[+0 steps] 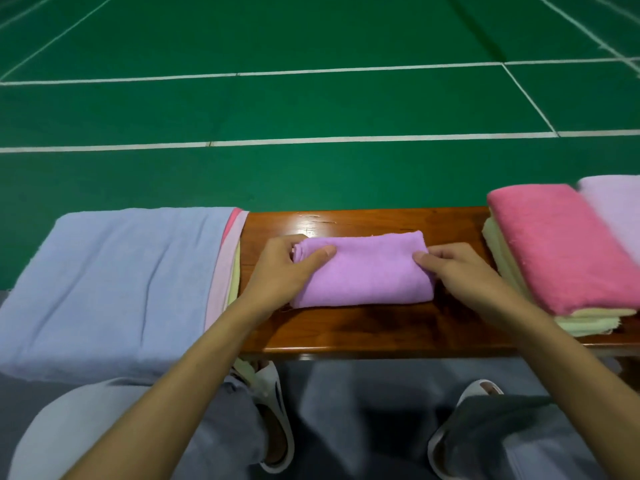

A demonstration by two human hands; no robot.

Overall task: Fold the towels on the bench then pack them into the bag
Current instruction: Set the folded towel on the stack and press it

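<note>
your wooden bench (381, 329) carries a spread blue towel (121, 282) over pink and yellow layers (227, 268) at the left, a folded purple towel (367, 271) in the middle, and at the right a folded pink towel (561, 251) on pale yellow towels (588, 325), with what may be a lilac towel (614, 209), blurred, beside it.

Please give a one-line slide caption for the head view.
Left hand and right hand grip the ends of a folded purple towel on the wooden bench.
</note>
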